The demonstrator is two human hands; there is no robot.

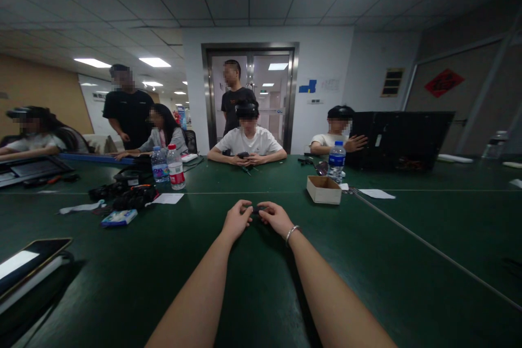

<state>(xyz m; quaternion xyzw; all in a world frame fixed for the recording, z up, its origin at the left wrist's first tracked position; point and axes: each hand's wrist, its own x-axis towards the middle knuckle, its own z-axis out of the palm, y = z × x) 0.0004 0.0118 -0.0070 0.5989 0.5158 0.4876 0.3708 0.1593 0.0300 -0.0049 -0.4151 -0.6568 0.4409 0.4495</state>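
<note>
Both my arms reach forward over the green table (261, 293). Between my hands is a small dark object (256, 210), too small and too covered by fingers to name. My left hand (237, 219) has its thumb and fingers curled at the object's left end. At the other end, my right hand (278, 219) pinches it with thumb and fingertips; a silver bracelet (291, 234) circles that wrist. The object appears to be at or just above the tabletop; I cannot tell whether it touches.
Right of centre stand a small open box (323, 190) and a water bottle (336, 161). Left are two bottles, a red-labelled one (176, 167) nearer, and dark gear (134, 197). A phone (32, 261) lies near left. Several people sit or stand beyond; one touches a black case (402, 138).
</note>
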